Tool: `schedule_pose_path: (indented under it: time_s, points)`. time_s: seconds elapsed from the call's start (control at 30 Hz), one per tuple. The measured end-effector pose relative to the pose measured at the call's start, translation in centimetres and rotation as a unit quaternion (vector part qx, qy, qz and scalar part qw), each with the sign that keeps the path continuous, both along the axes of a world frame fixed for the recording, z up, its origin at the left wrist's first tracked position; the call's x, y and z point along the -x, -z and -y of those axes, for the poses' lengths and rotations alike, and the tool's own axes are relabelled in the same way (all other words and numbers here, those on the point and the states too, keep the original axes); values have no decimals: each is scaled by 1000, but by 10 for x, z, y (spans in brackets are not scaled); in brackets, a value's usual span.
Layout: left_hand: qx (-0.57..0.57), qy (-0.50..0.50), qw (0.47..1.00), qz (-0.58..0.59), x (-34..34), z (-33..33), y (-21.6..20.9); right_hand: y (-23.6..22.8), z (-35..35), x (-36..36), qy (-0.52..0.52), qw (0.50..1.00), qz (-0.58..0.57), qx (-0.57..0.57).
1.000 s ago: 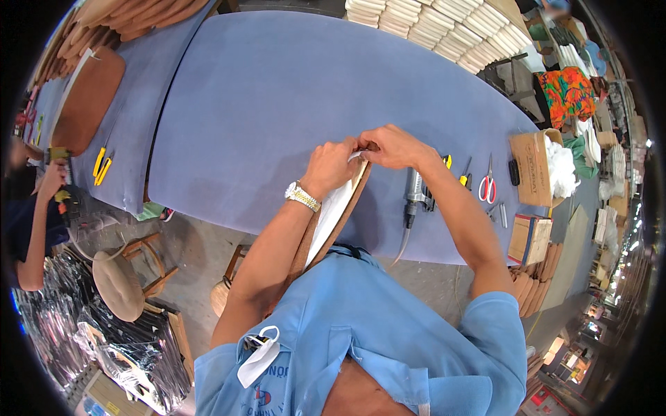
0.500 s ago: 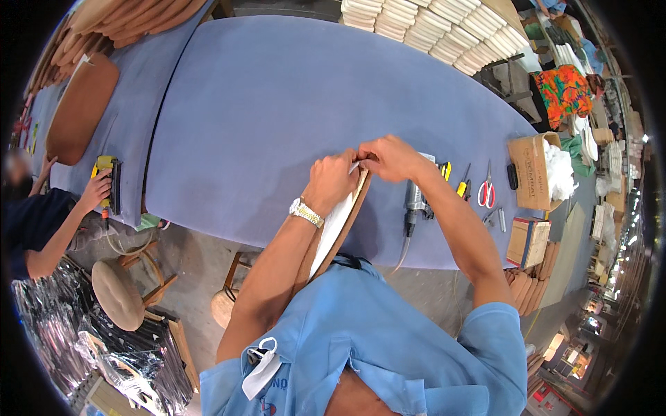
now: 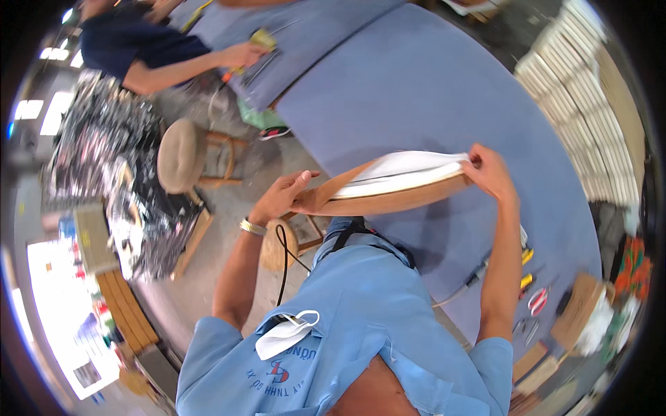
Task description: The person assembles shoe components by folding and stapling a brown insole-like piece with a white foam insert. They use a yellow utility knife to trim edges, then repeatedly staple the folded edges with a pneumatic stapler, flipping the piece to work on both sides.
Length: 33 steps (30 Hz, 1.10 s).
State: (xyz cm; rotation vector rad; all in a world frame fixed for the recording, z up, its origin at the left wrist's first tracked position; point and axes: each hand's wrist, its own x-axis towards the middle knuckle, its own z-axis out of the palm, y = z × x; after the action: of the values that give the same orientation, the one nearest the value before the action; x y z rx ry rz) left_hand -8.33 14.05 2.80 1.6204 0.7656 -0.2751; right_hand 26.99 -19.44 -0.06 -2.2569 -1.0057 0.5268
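Held up in front of my chest is a long, curved cushion (image 3: pixel 402 202) with a brown covering and a white inner layer (image 3: pixel 416 166) exposed along its upper side. My left hand (image 3: pixel 279 197) grips its brown left end, thumb on top and fingers partly hidden. At the opposite end, my right hand (image 3: pixel 488 170) pinches the white layer and the edge between thumb and fingers. The cushion hangs over the near edge of a blue-covered table (image 3: pixel 444 90), apart from its top.
A co-worker's hand (image 3: pixel 248 55) holds a yellow power tool (image 3: pixel 263 40) at the far left. Below stand a stool with a beige seat (image 3: pixel 182 156) and plastic-wrapped stock (image 3: pixel 139 201). Red-handled scissors (image 3: pixel 538 301) and a cardboard box (image 3: pixel 578 312) lie to the right, with stacked white pieces (image 3: pixel 579 104) beyond.
My hands were together at one end of the cushion and are now spread to both ends. The cushion has swung from near upright to crosswise, and the view has turned left.
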Motion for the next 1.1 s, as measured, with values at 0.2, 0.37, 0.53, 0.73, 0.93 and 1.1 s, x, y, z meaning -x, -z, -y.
schedule_pose_path:
  time_s: [0.2, 0.37, 0.53, 0.73, 0.93, 1.1]
  points:
    - [-48, -208, 964, 159, 73, 71, 63, 13, 24, 16, 25, 999, 4, -28]
    - [-48, -177, 963, 196, 45, 71, 36, -20, 64, 38, -7, 991, -80, 111]
    - [-113, -69, 955, 264, 6, 45, 27, -51, 20, 95, -101, 988, -36, 106]
    - [-105, -75, 955, 267, -23, 20, 43, -38, -133, 177, -176, 978, 51, -102]
    - [-116, -109, 956, 247, -35, -4, 71, -17, -197, 149, -135, 990, 31, 24]
    - [-79, -111, 965, 225, -45, -8, 68, -5, -199, 144, -143, 988, 20, -48]
